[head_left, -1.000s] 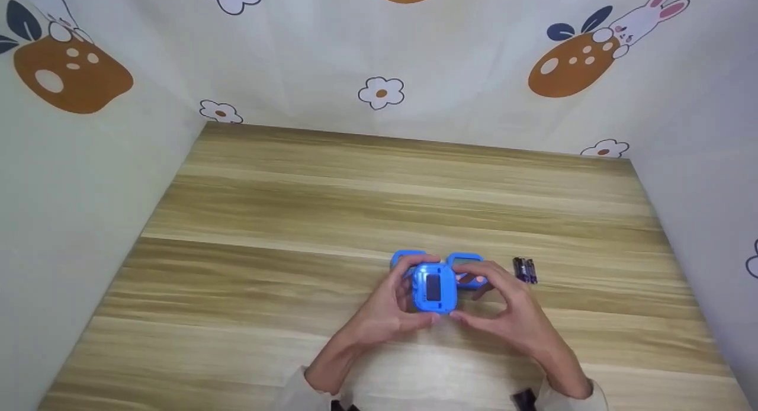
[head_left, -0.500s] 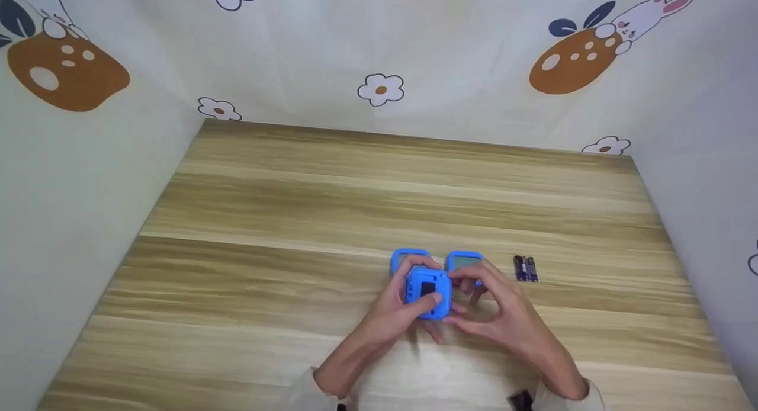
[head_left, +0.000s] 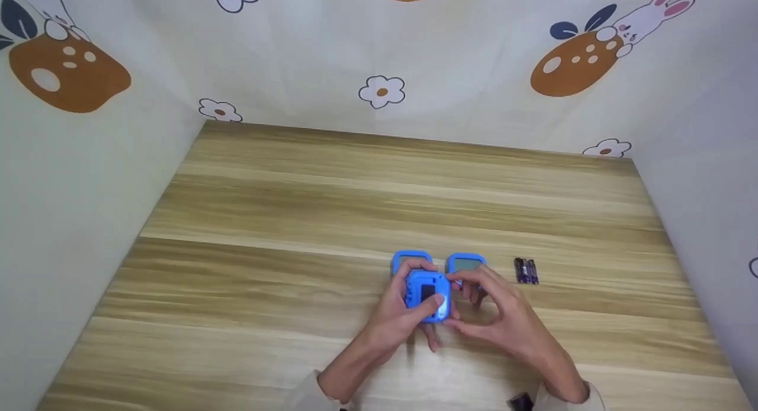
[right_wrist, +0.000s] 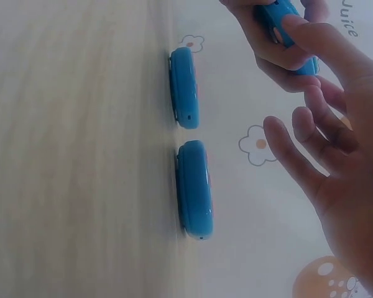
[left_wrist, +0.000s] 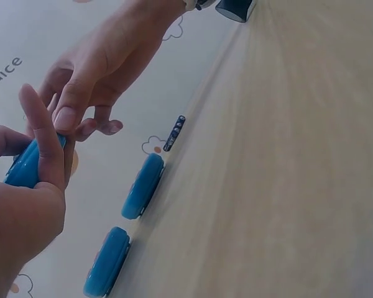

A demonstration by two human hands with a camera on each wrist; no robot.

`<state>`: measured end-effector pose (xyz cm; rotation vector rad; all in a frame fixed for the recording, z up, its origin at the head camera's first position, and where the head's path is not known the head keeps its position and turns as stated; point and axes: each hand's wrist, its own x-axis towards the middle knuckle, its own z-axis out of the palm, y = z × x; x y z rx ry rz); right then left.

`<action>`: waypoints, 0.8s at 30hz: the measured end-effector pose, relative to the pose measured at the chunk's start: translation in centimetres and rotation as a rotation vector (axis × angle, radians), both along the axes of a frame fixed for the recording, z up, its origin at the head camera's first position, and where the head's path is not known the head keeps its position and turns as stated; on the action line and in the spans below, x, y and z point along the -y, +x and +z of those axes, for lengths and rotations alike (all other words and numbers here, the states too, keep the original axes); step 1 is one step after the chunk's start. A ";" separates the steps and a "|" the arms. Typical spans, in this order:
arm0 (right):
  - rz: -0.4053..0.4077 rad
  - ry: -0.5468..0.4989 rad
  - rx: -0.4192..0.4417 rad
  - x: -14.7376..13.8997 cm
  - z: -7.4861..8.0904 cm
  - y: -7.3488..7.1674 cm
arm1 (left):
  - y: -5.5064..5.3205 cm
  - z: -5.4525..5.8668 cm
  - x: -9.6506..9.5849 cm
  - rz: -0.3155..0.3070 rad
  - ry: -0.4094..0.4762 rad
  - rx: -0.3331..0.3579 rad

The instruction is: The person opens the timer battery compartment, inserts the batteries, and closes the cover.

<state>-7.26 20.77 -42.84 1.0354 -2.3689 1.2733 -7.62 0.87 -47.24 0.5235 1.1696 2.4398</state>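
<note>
A blue digital timer [head_left: 423,279], rounded and square, is held up with its back towards the head camera, showing a dark rectangle. My left hand [head_left: 392,316] grips it from the left, thumb lying across the back. With thumb and forefinger, my right hand [head_left: 506,307] pinches the timer's right edge; its other fingers are loosely bent, as the right wrist view shows. Behind the hands, two more blue timers, a left one [head_left: 413,254] and a right one [head_left: 466,262] with a grey screen, lie on the table, partly hidden by the fingers.
Several small dark batteries [head_left: 526,271] lie side by side to the right of the timers. A black object [head_left: 521,401], cut off by the frame, is near the right sleeve. Patterned cloth walls [head_left: 296,61] enclose the wooden table [head_left: 296,221].
The held timer has tilted and shifted slightly down and left. My left thumb has moved from its lower edge onto its back. The right hand keeps its pinch at the right edge.
</note>
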 end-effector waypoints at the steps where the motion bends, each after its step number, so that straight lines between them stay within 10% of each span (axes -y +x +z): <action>1: -0.001 0.000 0.002 0.0 0.0 0.0 | 0.0 0.0 0.0 -0.002 -0.002 -0.006; 24: 0.004 0.020 -0.007 -0.7 -1.2 -0.4 | -0.1 -0.2 0.1 -0.022 0.020 0.041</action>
